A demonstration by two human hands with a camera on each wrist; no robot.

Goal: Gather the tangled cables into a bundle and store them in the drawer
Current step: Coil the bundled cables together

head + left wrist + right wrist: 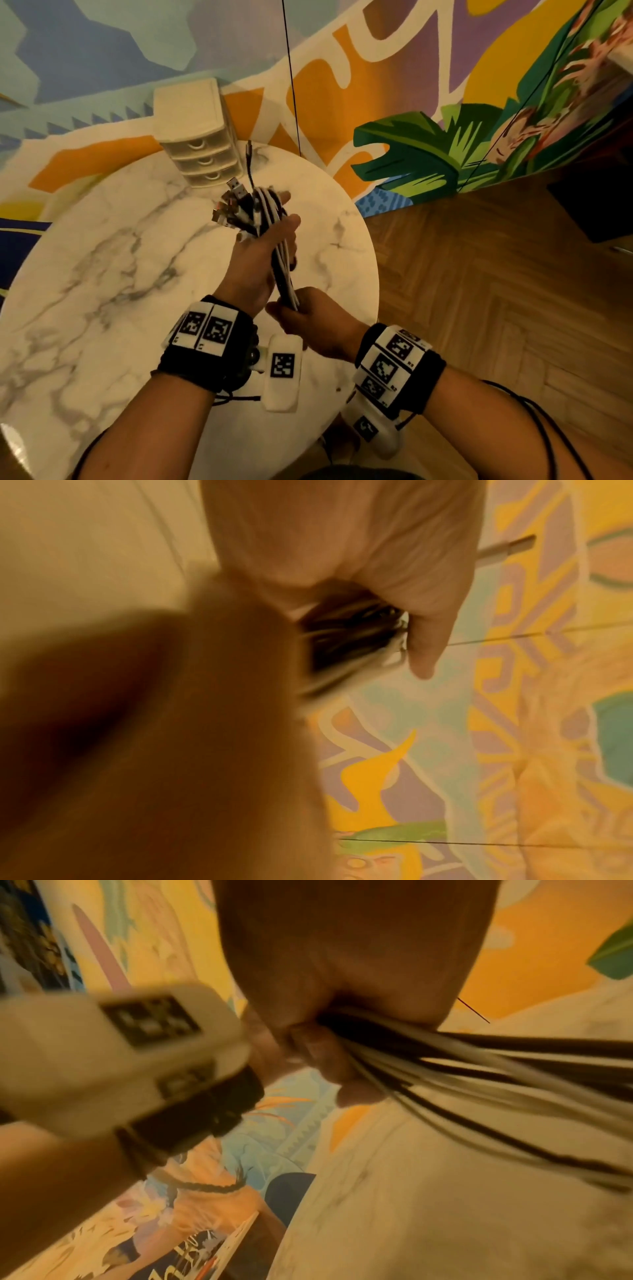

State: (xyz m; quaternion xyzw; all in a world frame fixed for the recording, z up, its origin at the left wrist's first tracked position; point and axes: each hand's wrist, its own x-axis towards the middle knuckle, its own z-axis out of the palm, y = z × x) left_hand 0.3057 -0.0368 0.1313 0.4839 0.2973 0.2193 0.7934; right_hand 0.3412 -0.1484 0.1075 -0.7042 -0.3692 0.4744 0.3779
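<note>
We hold the cables [274, 236] up off the bench [102, 267], stretched between both hands above its far right part. Our left hand [260, 260] has its grip curled round the upper end, where the plugs [229, 202] fan out past the fingers and one dark lead sticks up on its own. Our right hand [308, 318] has its grip clamped on the lower end, fist closed so the black and white strands run out of it side by side. The right wrist view shows those strands [479, 1069] leaving the fist in one flat sheaf; the left wrist view is blurred but shows dark loops [352, 634] pressed under the palm.

Holding both ends keeps the strands parallel and taut, so, as we judge it, they can be folded or wound without knotting again. Keeping the plug ends together at the top stops them from dangling and catching.

The drawers [202, 154] stand at the back of the bench against the painted wall, three fronts stacked, all pushed in as far as we can tell. So gathering looks nearly done and storing is not yet begun. We reckon the bundle is too long for a drawer as it hangs, so it likely needs doubling over first. Then one hand must take the whole bundle, freeing the other to pull a drawer open. The stray lead could slip loose in that handover.
</note>
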